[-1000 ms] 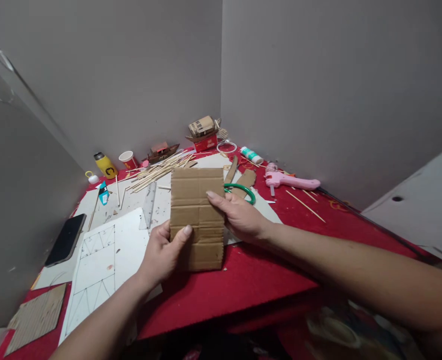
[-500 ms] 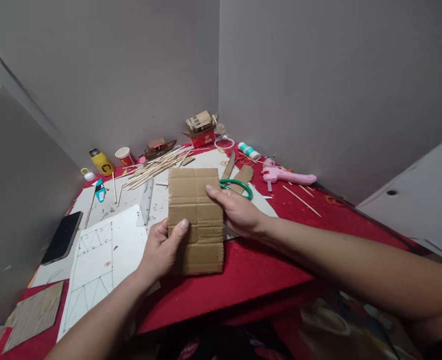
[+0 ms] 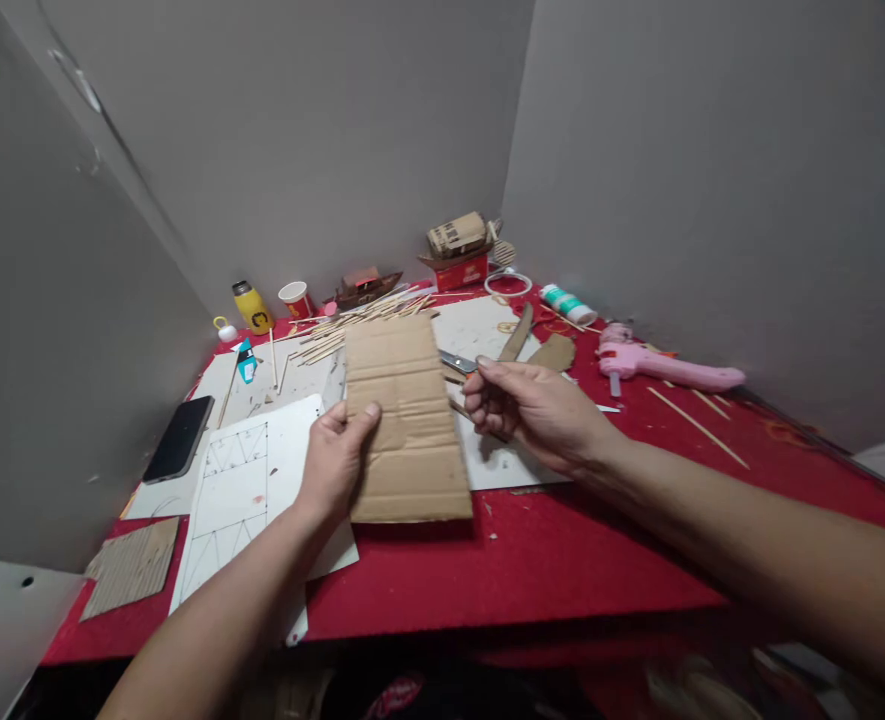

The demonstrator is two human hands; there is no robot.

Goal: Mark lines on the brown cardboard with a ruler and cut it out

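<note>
My left hand (image 3: 337,450) grips the left edge of a creased brown cardboard piece (image 3: 408,420), thumb on its front face. The cardboard is held tilted over the table's front part. At its right edge, my right hand (image 3: 528,405) is closed around scissors (image 3: 458,362). Their metal pivot part shows between the fingers and the cardboard; the handles are hidden in the hand, and the blade tips behind the cardboard.
A drawn paper plan (image 3: 243,490) and a phone (image 3: 179,438) lie left. Thin wooden sticks (image 3: 367,325) and model boats (image 3: 457,238) stand behind. A pink glue gun (image 3: 667,366) rests right on the red table cover (image 3: 547,570). A corrugated piece (image 3: 133,568) lies front left.
My right hand has let go of the cardboard and taken hold of the scissors beside it. My left hand still holds the cardboard. The view has turned left.
</note>
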